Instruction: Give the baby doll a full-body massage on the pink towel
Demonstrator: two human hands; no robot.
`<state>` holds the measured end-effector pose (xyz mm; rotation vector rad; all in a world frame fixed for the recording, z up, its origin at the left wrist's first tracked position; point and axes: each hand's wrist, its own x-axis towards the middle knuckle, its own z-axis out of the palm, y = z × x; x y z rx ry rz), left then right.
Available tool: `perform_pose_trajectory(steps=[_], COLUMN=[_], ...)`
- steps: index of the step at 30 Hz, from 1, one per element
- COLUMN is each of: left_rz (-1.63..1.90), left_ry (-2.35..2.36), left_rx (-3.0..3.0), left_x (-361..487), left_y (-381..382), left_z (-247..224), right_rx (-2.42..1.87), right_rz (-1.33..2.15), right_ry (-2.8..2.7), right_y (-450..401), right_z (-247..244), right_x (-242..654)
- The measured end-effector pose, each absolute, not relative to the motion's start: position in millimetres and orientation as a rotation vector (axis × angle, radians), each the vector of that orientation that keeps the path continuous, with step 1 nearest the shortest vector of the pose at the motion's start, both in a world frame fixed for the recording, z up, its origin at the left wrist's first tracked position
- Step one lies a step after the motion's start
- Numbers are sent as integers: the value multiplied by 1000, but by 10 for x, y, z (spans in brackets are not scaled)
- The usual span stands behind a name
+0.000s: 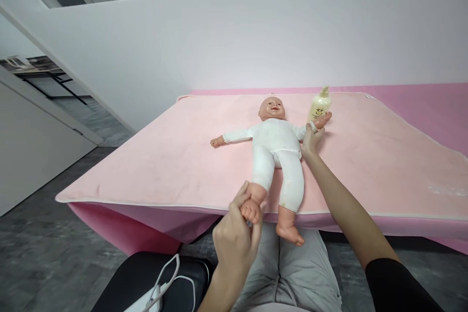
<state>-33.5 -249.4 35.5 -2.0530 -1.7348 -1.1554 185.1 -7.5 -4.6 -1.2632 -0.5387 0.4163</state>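
Note:
A baby doll (277, 139) with a white cloth body lies on its back on a pink blanket (164, 156), its head toward the wall. Its feet reach past the near edge of the table. My left hand (237, 229) is closed around the doll's foot on the left side of the picture. Up by the doll's arm on the right, my right hand (312, 140) grips the wrist, with the thumb on top and the other fingers partly hidden. Just behind that doll hand stands a pale yellow pump bottle (319, 105).
A white wall (256, 44) rises behind the table. Pink cloth (420, 107) shows under the blanket at the right. Below the table's near edge, at the left, a black seat (124, 285) carries a white power strip (146, 302) and a cable.

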Motion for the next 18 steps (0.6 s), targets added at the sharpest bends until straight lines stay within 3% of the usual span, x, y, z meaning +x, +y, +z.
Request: perform_pose_trajectory(steps=[4,9,13,18], left_rz=[-1162,-848,-808,-854], left_ry=[-1856,-2063,-2043,-2006], left_rx=[-1988,-2157,-2187,-2226], left_x=[-269,-126,-131,-276], left_y=[-1913,-1222,-1284,-2001], left_z=[510,676,784,691], right_rx=[-1158,-1079,-1193,-1250], right_rz=[322,125,140,345], right_ry=[-1061,-1649,-1430,-943], right_y=[-258,-371,-327,-194], right_z=[122,165,134,37], right_x=[1681,1605,1656,1766])
